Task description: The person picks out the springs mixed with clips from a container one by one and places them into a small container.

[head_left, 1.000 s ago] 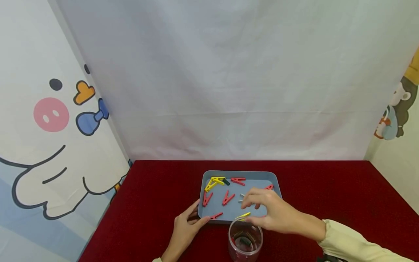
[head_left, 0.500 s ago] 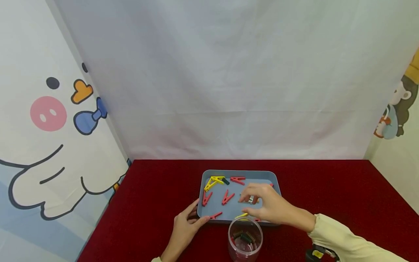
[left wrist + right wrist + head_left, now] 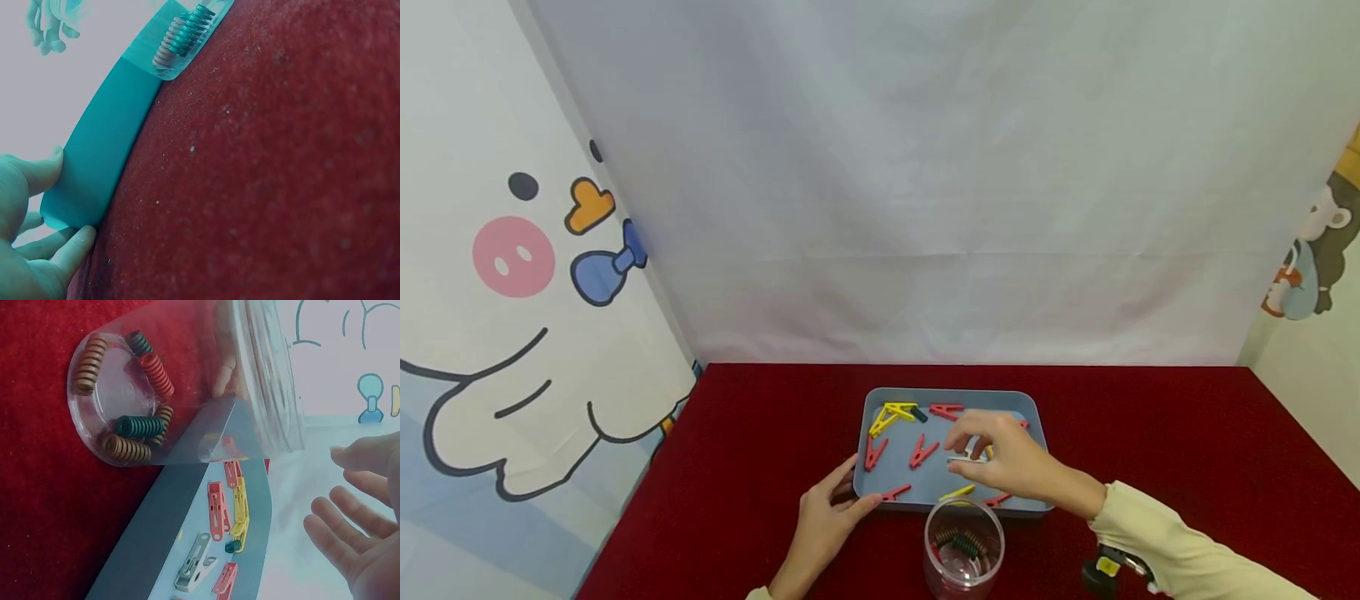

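My left hand [image 3: 823, 521] holds the near-left corner of a blue-grey tray [image 3: 955, 393], thumb against the front wall and fingers along the side. Over the tray's right half, my right hand [image 3: 1003, 454] reaches down around a pale grey clothespin [image 3: 195, 559], which it partly hides in the head view. Thumb and fingers are apart, with nothing held between them in the right wrist view. Red clothespins [image 3: 922, 452] and yellow clothespins [image 3: 891, 417] lie about the tray, along with a dark green coil spring [image 3: 919, 414].
A clear plastic jar [image 3: 934, 575] stands in front of the tray, close to the right forearm. Brown, red and green coil springs [image 3: 140, 427] lie at its bottom. A red cloth [image 3: 760, 433] covers the table, and a white curtain [image 3: 925, 208] hangs behind it.
My right hand has moved left and lower over the pale grey clothespin, uncovering a red one at the tray's front right. The left hand has stayed at its corner.
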`<state>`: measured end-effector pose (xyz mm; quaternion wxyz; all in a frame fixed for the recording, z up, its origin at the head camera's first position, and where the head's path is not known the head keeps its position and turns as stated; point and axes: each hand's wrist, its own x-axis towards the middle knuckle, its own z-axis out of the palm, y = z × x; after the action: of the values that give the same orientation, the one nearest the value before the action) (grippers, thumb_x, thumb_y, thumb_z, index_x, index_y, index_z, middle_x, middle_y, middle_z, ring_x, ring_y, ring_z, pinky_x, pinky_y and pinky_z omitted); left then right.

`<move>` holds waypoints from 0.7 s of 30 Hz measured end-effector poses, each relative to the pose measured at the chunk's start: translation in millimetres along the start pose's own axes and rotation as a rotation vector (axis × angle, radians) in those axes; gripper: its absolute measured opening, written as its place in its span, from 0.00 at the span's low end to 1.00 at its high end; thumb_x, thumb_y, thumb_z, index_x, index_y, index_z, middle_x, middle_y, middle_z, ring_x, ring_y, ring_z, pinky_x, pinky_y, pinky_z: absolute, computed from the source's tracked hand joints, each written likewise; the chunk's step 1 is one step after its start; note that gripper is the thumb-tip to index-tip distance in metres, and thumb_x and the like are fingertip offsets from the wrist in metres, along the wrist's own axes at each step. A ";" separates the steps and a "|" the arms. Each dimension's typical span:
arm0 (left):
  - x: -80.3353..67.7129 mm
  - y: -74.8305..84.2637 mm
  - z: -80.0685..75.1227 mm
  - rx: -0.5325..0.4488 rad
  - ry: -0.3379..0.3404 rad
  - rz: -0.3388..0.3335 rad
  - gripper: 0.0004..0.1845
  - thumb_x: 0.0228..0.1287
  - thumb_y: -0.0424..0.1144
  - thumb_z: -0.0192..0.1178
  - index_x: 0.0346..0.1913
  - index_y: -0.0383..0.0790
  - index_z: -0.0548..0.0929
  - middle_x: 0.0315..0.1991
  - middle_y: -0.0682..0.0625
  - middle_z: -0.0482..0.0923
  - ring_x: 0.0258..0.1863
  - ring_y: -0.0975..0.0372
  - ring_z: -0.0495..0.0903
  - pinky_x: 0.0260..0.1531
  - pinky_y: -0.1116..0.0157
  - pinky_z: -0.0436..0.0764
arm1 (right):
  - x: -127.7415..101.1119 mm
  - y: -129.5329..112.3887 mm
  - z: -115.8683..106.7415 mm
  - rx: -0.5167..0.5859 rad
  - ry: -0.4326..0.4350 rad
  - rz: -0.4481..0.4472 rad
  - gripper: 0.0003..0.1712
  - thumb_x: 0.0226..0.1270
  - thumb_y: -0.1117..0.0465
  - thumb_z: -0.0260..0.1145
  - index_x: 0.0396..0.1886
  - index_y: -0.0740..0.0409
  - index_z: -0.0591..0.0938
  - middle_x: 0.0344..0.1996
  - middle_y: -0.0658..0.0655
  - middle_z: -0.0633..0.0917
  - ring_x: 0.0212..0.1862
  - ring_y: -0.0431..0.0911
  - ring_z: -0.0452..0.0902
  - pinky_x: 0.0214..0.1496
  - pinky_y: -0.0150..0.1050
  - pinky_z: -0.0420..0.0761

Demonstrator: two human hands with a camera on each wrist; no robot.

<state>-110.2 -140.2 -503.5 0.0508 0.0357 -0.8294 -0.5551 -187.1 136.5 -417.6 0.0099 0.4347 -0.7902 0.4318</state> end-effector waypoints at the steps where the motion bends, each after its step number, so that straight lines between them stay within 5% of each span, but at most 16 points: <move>1: -0.2 -0.1 -0.2 0.000 -0.001 0.002 0.38 0.62 0.46 0.75 0.72 0.35 0.75 0.64 0.32 0.78 0.57 0.46 0.83 0.48 0.57 0.87 | 0.5 0.3 0.3 0.003 0.002 0.008 0.11 0.60 0.70 0.76 0.39 0.51 0.87 0.37 0.50 0.86 0.38 0.40 0.82 0.35 0.34 0.85; 21: 1.4 -2.3 -0.4 -0.016 -0.012 -0.001 0.38 0.62 0.48 0.74 0.72 0.36 0.75 0.64 0.31 0.77 0.57 0.45 0.82 0.47 0.60 0.87 | 10.1 20.5 6.4 -0.042 0.072 0.102 0.09 0.62 0.68 0.76 0.41 0.57 0.88 0.39 0.58 0.87 0.39 0.48 0.84 0.38 0.37 0.85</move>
<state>-111.5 -141.6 -505.4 0.0459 0.0324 -0.8252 -0.5620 -205.4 130.2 -431.5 0.0253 0.3776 -0.8193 0.4307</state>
